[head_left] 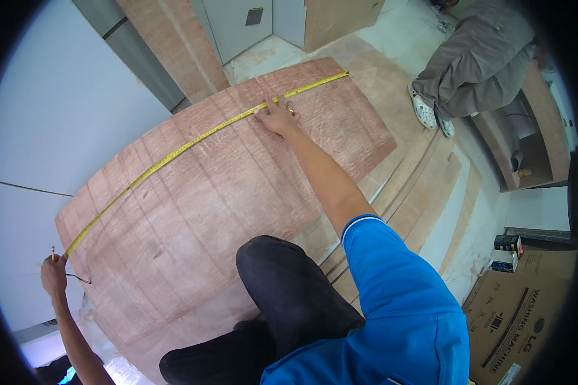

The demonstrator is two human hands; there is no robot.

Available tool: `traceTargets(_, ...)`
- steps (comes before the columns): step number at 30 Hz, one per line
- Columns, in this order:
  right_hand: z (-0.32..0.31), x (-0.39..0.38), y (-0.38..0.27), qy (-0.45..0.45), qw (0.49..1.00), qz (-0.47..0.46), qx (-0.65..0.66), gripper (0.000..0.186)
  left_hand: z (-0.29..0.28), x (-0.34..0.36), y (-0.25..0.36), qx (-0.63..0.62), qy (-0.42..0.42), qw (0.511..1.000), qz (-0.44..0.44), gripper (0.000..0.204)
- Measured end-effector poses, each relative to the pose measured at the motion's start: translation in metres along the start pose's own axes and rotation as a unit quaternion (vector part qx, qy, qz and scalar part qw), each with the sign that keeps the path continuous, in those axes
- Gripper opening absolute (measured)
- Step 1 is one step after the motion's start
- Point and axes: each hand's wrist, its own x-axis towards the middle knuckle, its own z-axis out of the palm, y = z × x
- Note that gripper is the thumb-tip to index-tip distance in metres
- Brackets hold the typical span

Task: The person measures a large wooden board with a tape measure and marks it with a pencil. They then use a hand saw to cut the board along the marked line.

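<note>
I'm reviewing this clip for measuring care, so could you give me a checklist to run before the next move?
1. Yellow measuring tape spans the reddish plywood sheet, edge to edge: ok.
2. Tape's far end hooked firmly: cannot tell; it sits at the right edge, but the hook is too small to judge.
3. Right hand steadying the tape, fingers on it: ok.
4. Left hand on the tape at the left edge: ok.
5. Tape truly straight: cannot tell; the fisheye bends lines.
6. Other person's white clogs off the sheet: ok.
</note>
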Motion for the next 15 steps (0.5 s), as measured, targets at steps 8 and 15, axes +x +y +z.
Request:
traceTargets(8, 0.018, 0.073, 0.005, 0.022, 0.997, -0.063, -0.035, 0.077, -0.008, -0.015, 0.036, -0.050, 0.010, 0.998, 0.029, 0.035)
traceTargets(15, 0.037, 0.095, 0.003, 0.089, 0.992, -0.085, -0.014, 0.077, 0.005, -0.026, 0.024, -0.070, 0.000, 0.997, 0.028, 0.036)
